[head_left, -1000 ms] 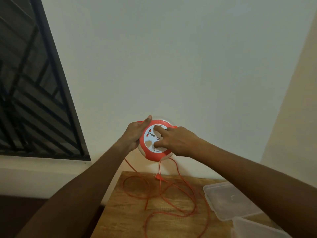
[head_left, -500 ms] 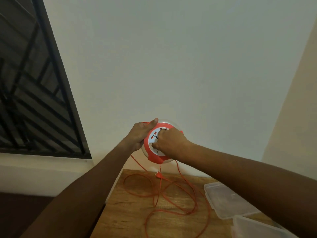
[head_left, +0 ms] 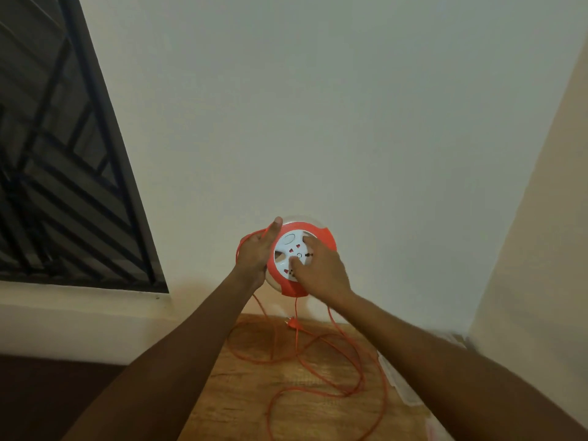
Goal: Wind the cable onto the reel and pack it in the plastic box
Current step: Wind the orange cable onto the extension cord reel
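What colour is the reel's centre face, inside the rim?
White, with small red socket marks, ringed by an orange rim; the reel shows best in the head view.

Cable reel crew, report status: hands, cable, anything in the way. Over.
Left hand grips reel rim; right hand fingers on its white face. Most orange cable loose on wooden table, plug included. Nothing blocking.

**Pale walls, barred window, wooden counter**

A plain off-white wall (head_left: 318, 106) fills the far side under dim, even light. At left a dark window (head_left: 57, 170) with black diagonal bars sits above a pale ledge (head_left: 79, 300). A cream side wall (head_left: 547, 249) rises at right. Near, a wood-grain counter (head_left: 241, 402) butts against the far wall; dark floor (head_left: 47, 396) lies to its left.
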